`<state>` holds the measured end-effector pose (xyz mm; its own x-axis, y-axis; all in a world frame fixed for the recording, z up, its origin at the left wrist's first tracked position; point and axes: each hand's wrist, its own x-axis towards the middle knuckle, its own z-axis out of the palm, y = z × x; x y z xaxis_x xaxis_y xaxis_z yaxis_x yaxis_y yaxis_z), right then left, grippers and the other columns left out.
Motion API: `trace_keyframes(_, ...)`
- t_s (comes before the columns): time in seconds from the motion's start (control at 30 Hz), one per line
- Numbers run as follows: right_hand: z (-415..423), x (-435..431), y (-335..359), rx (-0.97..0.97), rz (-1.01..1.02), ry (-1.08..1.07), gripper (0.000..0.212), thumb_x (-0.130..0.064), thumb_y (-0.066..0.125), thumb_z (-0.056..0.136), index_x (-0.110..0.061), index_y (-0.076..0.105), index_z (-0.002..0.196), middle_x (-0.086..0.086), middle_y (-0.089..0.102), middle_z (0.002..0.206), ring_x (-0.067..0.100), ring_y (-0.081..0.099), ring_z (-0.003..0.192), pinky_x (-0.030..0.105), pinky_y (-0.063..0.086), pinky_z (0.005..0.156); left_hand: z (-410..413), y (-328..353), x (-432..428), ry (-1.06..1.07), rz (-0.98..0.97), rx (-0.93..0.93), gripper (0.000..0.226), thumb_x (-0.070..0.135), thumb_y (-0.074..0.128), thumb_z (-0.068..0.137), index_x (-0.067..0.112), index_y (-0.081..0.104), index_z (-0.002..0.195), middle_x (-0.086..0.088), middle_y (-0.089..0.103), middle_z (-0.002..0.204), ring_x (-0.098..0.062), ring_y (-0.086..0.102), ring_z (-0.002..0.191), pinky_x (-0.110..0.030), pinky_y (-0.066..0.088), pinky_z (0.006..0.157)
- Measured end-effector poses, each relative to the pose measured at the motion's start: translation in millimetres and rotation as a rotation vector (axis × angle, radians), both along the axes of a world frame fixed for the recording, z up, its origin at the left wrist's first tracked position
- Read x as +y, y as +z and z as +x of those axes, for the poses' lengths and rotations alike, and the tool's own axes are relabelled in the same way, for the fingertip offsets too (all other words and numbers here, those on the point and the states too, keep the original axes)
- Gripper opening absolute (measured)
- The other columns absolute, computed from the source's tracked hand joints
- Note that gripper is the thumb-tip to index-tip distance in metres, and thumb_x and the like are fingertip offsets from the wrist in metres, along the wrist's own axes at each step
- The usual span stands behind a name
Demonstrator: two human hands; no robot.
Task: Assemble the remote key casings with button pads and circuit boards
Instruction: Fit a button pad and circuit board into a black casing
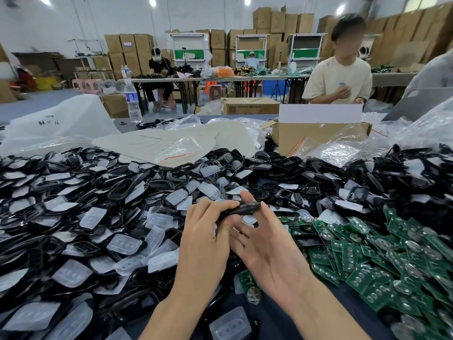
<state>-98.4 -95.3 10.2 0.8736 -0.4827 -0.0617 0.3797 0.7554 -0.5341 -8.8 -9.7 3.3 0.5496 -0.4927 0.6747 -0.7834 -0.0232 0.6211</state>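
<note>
from the head camera, both hands meet over the middle of the worktop (270,317). the left hand (206,234) curls its fingers (220,205) over the left end of a black key casing (241,208) and grips it. the right hand (268,249) lies palm up with its fingers nearly straight and spread, their tips touching the casing's right end. the casing hangs above a wide heap of black casings (117,190) mixed with clear button pads (125,244). green circuit boards (367,256) are heaped to the right. behind the heaps lie plastic bags (181,146) and a cardboard box (316,136). a water bottle (132,99) stands further back on the left. a person in a cream shirt (340,79) sits across the worktop.
</note>
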Motion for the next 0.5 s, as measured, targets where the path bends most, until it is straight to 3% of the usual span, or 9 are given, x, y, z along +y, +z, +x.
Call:
trace_keyframes(0.2, 1.7, -1.1, -1.6, 0.015, -0.001, -0.049, 0.045, -0.039, 0.062, 0.087, -0.016, 0.072, 0.124, 0.015, 0.073, 0.105, 0.022, 0.072, 0.087, 0.035, 0.061, 0.079, -8.9, 0.1, -4.6, -0.002, 0.020, -0.070, 0.023, 0.023, 0.064, 0.093, 0.026, 0.067, 0.116, 0.021, 0.054, 0.105, -0.001, 0.048, 0.108, -0.014, 0.039, 0.092)
trace_keyframes(0.33, 0.5, 1.1, -0.5, 0.026, 0.030, -0.007, 0.057, -0.040, 0.057, 0.092, -0.001, 0.060, 0.133, 0.021, 0.068, 0.120, 0.025, 0.070, 0.098, 0.035, 0.061, 0.081, -12.5, -2.3, -6.4, 0.040, 0.029, -0.088, 0.027, 0.027, 0.063, 0.092, 0.028, 0.068, 0.118, 0.019, 0.059, 0.110, 0.001, 0.048, 0.103, -0.031, 0.048, 0.089)
trace_keyframes(0.5, 0.1, 1.7, 3.0, 0.023, 0.015, -0.033, 0.059, -0.038, 0.058, 0.088, 0.002, 0.060, 0.131, 0.024, 0.065, 0.130, 0.026, 0.065, 0.112, 0.031, 0.059, 0.091, -13.6, -0.5, -7.0, 0.050, -0.005, -0.075, 0.031, 0.040, 0.060, 0.090, 0.026, 0.070, 0.116, 0.018, 0.051, 0.109, -0.006, 0.050, 0.105, -0.033, 0.052, 0.085)
